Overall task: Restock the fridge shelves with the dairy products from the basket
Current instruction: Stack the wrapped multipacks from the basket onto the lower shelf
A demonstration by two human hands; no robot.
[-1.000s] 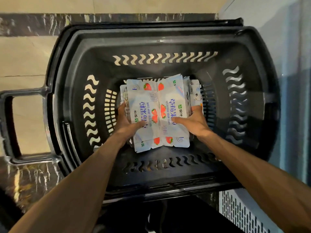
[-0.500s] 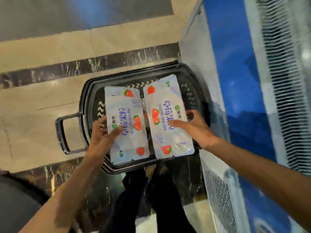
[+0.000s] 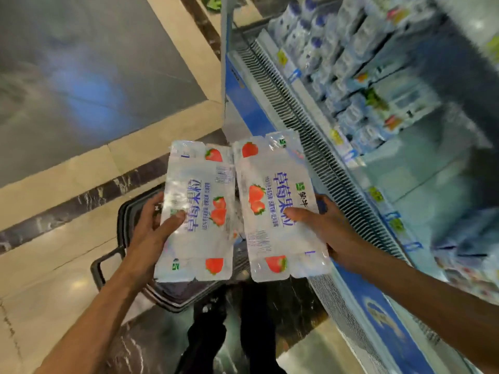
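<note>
Two white strawberry yogurt multipacks are held side by side in front of me, high above the floor. My left hand (image 3: 151, 233) grips the left pack (image 3: 197, 211) by its left edge, thumb on top. My right hand (image 3: 324, 233) grips the right pack (image 3: 272, 206) from its right side, thumb on the printed face. The black plastic basket (image 3: 129, 211) stands on the floor below the packs, mostly hidden by them. The open fridge (image 3: 405, 184) rises at the right, its shelves blurred.
Rows of white and blue dairy bottles (image 3: 310, 36) and cartons fill the upper fridge shelves. A ribbed air grille (image 3: 310, 125) and blue front panel (image 3: 378, 314) run along the fridge's edge. Marble floor lies left. My dark trousers (image 3: 229, 333) show below the packs.
Both hands lifted the two packs out of the basket and raised them. My view swung up and to the right, so the fridge shelves now show.
</note>
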